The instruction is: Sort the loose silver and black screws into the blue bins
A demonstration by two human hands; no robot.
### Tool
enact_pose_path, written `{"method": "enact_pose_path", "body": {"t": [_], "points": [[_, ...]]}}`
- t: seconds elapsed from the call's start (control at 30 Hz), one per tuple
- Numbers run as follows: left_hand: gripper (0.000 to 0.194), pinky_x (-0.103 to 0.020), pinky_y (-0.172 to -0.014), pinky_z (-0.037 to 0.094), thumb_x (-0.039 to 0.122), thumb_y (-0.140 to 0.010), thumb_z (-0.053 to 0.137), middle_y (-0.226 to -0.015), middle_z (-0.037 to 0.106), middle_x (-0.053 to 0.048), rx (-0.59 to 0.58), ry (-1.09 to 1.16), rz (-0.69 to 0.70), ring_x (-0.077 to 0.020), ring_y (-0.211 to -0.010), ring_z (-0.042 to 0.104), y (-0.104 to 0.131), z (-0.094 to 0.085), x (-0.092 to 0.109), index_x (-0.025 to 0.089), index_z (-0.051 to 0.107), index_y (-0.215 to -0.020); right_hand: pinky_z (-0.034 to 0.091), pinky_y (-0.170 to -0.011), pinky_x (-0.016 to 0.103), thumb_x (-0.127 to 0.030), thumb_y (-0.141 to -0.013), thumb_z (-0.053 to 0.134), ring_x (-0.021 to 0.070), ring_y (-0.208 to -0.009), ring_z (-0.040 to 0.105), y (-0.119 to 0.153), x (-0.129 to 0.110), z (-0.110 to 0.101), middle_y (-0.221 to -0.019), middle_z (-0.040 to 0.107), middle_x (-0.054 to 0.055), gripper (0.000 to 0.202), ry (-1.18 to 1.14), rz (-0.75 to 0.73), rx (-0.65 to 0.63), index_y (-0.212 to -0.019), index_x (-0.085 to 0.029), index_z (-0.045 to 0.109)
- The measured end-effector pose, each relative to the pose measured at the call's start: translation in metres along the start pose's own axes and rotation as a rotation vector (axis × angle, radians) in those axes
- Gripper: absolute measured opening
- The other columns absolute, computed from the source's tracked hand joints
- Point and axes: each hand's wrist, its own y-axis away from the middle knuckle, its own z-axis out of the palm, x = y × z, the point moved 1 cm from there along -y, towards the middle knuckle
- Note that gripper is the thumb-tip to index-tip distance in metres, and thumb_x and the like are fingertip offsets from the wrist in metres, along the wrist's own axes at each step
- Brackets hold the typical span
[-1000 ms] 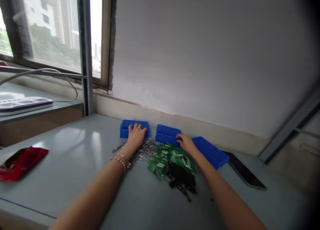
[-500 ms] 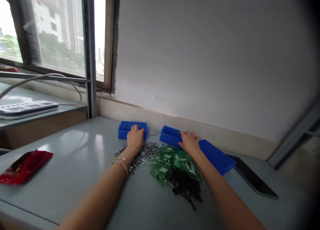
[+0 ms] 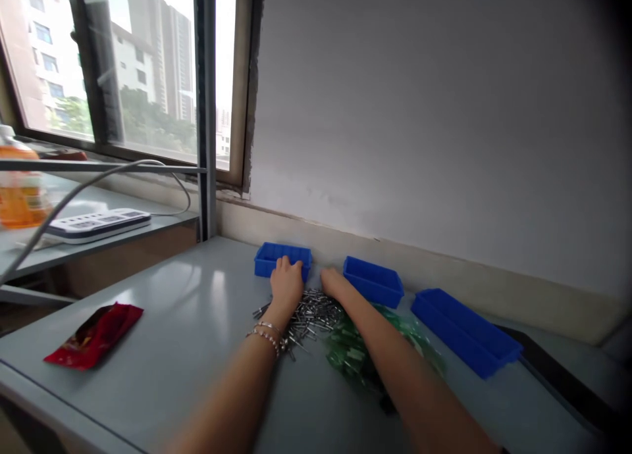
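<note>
My left hand (image 3: 287, 281) is at the front wall of the left blue bin (image 3: 264, 266), its fingers hooked over the rim. A bracelet circles that wrist. Right behind the heap of pop rivets (image 3: 310, 314) is my right hand (image 3: 333, 282), fingers curled down and closed; whatever they may hold is hidden. Under my right forearm lies a pile of small green plastic packets (image 3: 351, 349), partly covered. Some black pieces in front of it are almost wholly hidden by the arm.
Two more blue bins, the middle one (image 3: 374, 284) and the right one (image 3: 464, 332), stand along the wall. A dark flat tablet-like slab (image 3: 557, 375) lies at far right, a red packet (image 3: 96, 335) at left. Beyond the metal post (image 3: 205, 112) are a power strip (image 3: 99, 225) and an orange bottle (image 3: 22, 197).
My right hand has left the middle bin and moved left to the back of the rivets. The middle and right bins now stand farther apart. My left hand stays at the left bin; the view has turned left.
</note>
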Motion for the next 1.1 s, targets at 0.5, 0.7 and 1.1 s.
{"method": "enact_pose_path", "body": {"t": [0.5,0.7,1.1], "points": [[0.046,-0.039,-0.095,0.037,0.015,-0.085,0.032,-0.133,0.036,-0.015,-0.160,0.049,0.439,-0.0250,-0.117,0.040,0.006,0.013,0.030,0.011,0.035,-0.131,0.034,-0.094,0.024,-0.016,-0.083,0.044,0.0154,-0.104,0.051,0.103,0.057,-0.055,-0.111,0.058,0.004,0.029,-0.059,-0.097,0.265,-0.107,-0.018,0.060],[0.049,-0.041,-0.094,0.037,0.024,-0.087,0.032,-0.140,0.025,-0.016,-0.174,0.017,0.444,-0.0278,-0.120,0.038,0.014,0.015,0.042,0.013,0.029,-0.135,0.040,-0.079,0.039,-0.034,-0.082,0.050,0.0297,-0.101,0.049,0.179,0.123,-0.086,-0.108,0.050,0.015,0.037,0.287,0.603,0.275,-0.114,-0.018,0.055],[0.048,-0.043,-0.087,0.038,0.024,-0.088,0.028,-0.142,0.022,-0.010,-0.094,0.009,0.567,-0.0288,-0.115,0.041,0.022,0.010,0.056,0.025,0.027,-0.135,0.041,-0.075,0.033,-0.007,-0.083,0.027,0.0248,-0.095,0.053,0.167,0.175,-0.045,-0.099,0.053,0.013,0.041,0.382,0.547,0.208,-0.105,-0.017,0.059]]}}
